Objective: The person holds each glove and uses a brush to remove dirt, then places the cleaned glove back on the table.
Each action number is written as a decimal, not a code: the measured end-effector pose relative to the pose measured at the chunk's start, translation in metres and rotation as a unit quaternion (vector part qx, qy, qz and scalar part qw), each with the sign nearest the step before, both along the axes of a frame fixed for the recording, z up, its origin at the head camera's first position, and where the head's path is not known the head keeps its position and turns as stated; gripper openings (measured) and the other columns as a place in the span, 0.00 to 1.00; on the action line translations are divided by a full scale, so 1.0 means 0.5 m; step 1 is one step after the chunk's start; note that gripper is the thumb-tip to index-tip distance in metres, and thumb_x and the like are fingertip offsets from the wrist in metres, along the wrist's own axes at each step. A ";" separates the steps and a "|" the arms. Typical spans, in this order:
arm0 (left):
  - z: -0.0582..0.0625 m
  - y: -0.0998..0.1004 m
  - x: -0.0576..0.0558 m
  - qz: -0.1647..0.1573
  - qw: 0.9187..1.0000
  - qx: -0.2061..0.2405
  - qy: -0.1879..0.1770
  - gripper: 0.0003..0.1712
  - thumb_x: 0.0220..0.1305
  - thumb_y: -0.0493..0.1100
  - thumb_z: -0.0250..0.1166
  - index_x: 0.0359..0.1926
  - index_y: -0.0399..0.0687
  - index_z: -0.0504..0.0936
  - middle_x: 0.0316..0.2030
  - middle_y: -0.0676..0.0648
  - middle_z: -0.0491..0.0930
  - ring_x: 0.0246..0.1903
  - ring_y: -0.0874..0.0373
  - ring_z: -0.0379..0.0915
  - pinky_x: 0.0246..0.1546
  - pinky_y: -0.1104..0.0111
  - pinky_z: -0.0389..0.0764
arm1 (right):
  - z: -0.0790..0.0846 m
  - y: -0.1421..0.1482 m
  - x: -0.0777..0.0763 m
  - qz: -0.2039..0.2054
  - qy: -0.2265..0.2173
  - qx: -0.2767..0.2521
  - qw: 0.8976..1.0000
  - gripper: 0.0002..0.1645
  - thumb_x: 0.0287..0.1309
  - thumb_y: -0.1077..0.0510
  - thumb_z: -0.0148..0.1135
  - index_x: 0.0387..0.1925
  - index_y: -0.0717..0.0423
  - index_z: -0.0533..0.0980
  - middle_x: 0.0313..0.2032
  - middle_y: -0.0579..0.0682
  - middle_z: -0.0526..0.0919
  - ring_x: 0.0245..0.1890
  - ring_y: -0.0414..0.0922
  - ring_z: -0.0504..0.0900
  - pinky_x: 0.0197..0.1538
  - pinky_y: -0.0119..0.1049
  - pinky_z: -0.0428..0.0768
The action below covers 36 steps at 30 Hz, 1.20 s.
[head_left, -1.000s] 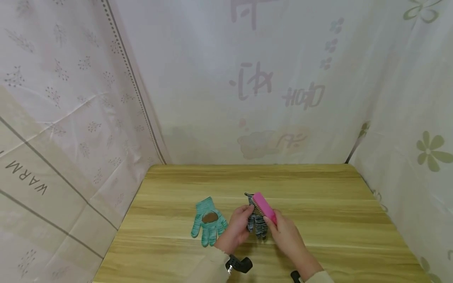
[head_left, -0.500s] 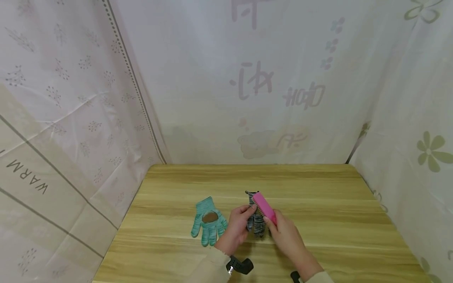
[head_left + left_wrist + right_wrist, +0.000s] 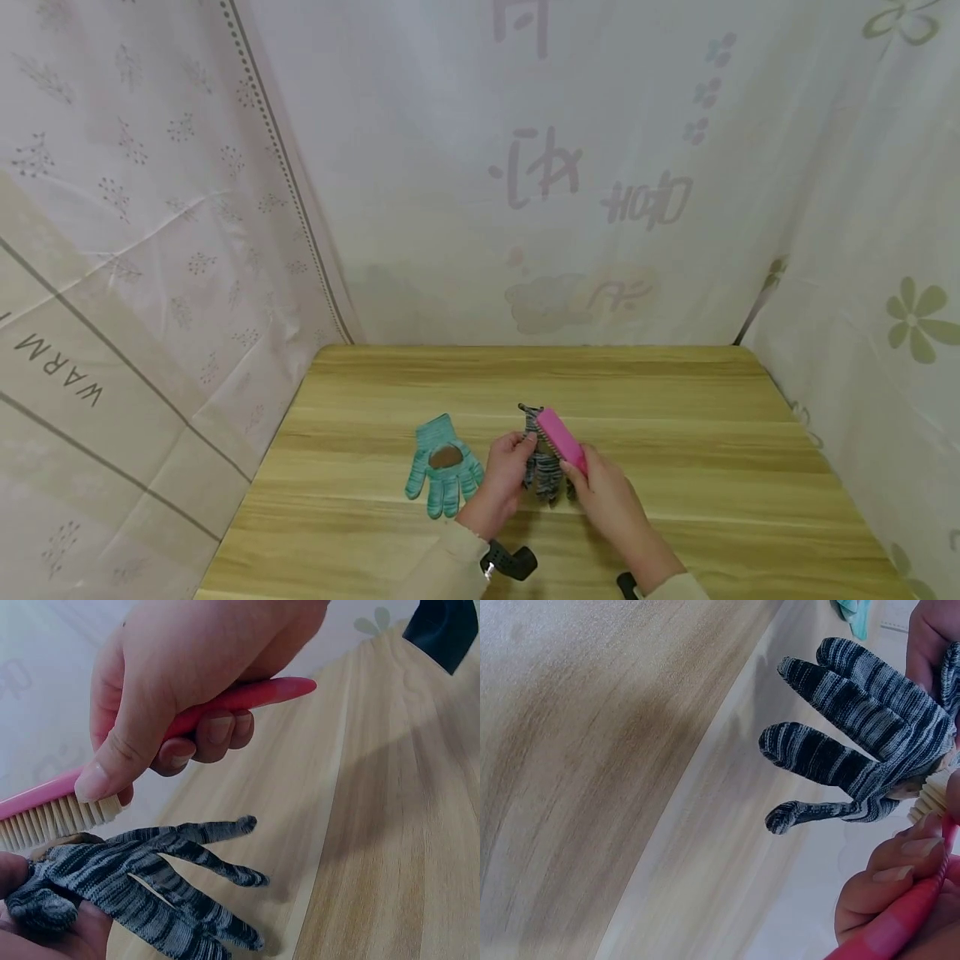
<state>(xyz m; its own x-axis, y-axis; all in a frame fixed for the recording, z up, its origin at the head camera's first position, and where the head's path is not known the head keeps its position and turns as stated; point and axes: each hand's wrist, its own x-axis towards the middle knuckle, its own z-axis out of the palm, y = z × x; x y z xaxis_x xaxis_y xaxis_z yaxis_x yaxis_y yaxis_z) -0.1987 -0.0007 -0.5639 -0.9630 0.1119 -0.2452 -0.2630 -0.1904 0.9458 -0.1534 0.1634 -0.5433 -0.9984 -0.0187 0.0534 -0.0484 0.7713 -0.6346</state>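
Observation:
My left hand (image 3: 504, 479) pinches a black-and-grey knitted glove (image 3: 142, 877) near its palm, thumb on top, and holds it up over the table. The glove's fingers dangle loosely toward me. In my right hand (image 3: 607, 496) is a pink brush (image 3: 559, 437), its handle (image 3: 247, 697) wrapped by curled fingers. Pale bristles (image 3: 60, 817) face down onto a brownish patch on the glove's palm, right at its surface. Part of the glove is hidden behind the brush head and my left thumb.
A green knitted glove (image 3: 431, 433) with a brown patch on its palm lies flat on the wooden table (image 3: 712, 433), left of my left hand. Printed cloth (image 3: 450, 208) hangs behind the table and along both sides. Black straps (image 3: 510, 560) circle my wrists.
The black-and-grey glove shifts slightly between my hands, its hanging fingers swaying a little. The brush stays against it nearly in place, and the green glove lies as before.

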 end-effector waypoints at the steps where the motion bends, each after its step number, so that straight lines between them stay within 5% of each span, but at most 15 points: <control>1: 0.002 0.000 0.001 -0.001 1.000 0.002 -0.001 0.17 0.77 0.47 0.56 0.46 0.34 0.79 0.33 0.52 0.73 0.35 0.59 0.66 0.37 0.68 0.69 | -0.001 0.001 0.000 -0.001 -0.001 0.000 1.000 0.24 0.72 0.48 0.60 0.57 0.62 0.73 0.28 0.48 0.74 0.28 0.43 0.72 0.31 0.38 0.72; 10: 0.008 0.000 0.005 -0.009 1.000 0.014 -0.004 0.18 0.78 0.48 0.54 0.47 0.35 0.77 0.27 0.53 0.72 0.26 0.62 0.68 0.28 0.71 0.70 | -0.004 0.013 -0.003 -0.008 -0.004 -0.006 1.000 0.25 0.72 0.50 0.60 0.58 0.65 0.73 0.29 0.50 0.77 0.29 0.44 0.74 0.33 0.40 0.76; 23: -0.005 0.007 0.006 -0.008 1.000 0.025 -0.009 0.16 0.79 0.44 0.51 0.49 0.34 0.75 0.39 0.48 0.76 0.39 0.60 0.71 0.39 0.70 0.73 | 0.008 -0.035 -0.003 -0.002 0.016 -0.053 0.998 0.23 0.72 0.51 0.59 0.58 0.64 0.74 0.36 0.54 0.84 0.36 0.47 0.81 0.39 0.46 0.80; 31: -0.004 0.008 0.006 -0.022 0.999 0.048 -0.010 0.17 0.79 0.43 0.49 0.53 0.33 0.74 0.52 0.43 0.74 0.52 0.55 0.67 0.50 0.68 0.71 | 0.011 -0.049 -0.005 0.007 -0.027 -0.064 0.998 0.18 0.72 0.51 0.59 0.51 0.62 0.75 0.30 0.50 0.78 0.28 0.43 0.73 0.31 0.36 0.73; 36: -0.002 0.005 0.006 -0.024 0.997 0.069 -0.019 0.17 0.79 0.41 0.47 0.54 0.31 0.71 0.51 0.42 0.73 0.49 0.55 0.68 0.48 0.68 0.74 | 0.008 -0.044 -0.009 0.007 -0.031 -0.050 0.998 0.18 0.71 0.50 0.60 0.50 0.62 0.76 0.26 0.49 0.75 0.27 0.43 0.71 0.31 0.37 0.72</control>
